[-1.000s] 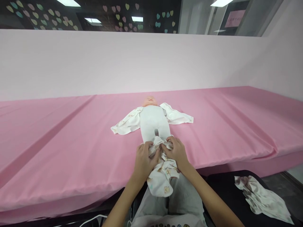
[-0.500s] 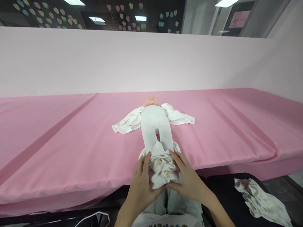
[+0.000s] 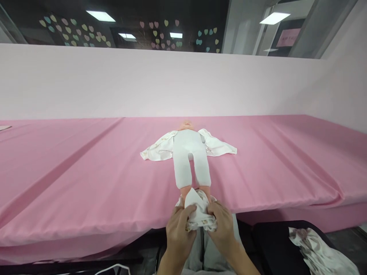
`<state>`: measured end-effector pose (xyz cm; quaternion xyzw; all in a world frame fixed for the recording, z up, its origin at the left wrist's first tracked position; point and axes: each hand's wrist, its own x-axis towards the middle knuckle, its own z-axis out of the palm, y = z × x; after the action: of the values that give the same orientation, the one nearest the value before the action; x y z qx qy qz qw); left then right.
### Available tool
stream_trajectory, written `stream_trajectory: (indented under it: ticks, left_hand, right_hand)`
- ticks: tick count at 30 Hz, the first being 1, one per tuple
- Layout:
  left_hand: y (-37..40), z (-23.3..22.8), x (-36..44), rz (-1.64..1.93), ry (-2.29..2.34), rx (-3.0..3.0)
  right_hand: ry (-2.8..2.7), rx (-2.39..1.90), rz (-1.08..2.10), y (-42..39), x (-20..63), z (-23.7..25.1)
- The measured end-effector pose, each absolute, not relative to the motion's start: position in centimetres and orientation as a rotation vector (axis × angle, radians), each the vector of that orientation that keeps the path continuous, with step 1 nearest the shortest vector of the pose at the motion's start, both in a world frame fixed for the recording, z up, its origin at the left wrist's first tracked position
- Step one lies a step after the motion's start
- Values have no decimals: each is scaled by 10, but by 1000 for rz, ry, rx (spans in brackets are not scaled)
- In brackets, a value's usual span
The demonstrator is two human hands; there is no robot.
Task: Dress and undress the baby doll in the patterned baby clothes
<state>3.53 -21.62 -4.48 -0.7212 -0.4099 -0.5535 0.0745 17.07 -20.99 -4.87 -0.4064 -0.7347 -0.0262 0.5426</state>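
1. Pink cloth [image 3: 86, 183] covers the broad surface that fills most of my view, creased in long folds on the left and right.
2. I see the doll [image 3: 190, 149] lying on it near the middle, its head at the far end and its legs pointing toward me, slightly apart.
3. Its body and upper legs are white; the shins below are bare and flesh-coloured, and the feet are hidden from me.
4. White sleeves [image 3: 159, 148] spread out from its shoulders, one to the left and one to the right.
5. The bunched cloth [image 3: 197, 215], white with a small print, sits at the doll's shins, by the near edge of the pink.
6. My feed shows the left hand [image 3: 180, 229] clamped on the left side of this bundle, thumb over the top; I cannot tell how its hidden fingertips sit.
7. The right hand [image 3: 222, 225] grips the right side, thumb also over the cloth, with other fingertips out of my sight.
8. Under both hands I see grey trousers [image 3: 195, 258].
9. Near right, a stained rag [image 3: 327, 254] lies crumpled on a black chair [image 3: 272, 244].
10. A white wall [image 3: 172, 84] stands at the far side, below a dark window [image 3: 123, 19] dotted with paper hearts.
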Motion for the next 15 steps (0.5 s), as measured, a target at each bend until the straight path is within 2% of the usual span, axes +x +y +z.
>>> stream_trajectory:
  ticks: [3, 8, 15]
  left_hand:
    - [-224, -44, 35, -1630, -1163, -2184]
    - [-236, -35, 32, -1511, -1172, -2462]
    - [-254, -24, 10, -959, -1445, -3027]
  right_hand:
    - [-1756, -936, -58, -215, 172, -53]
    - [-1902, -1051, 136, -227, 185, -53]
    - [-2225, -1087, 338, -249, 208, -27]
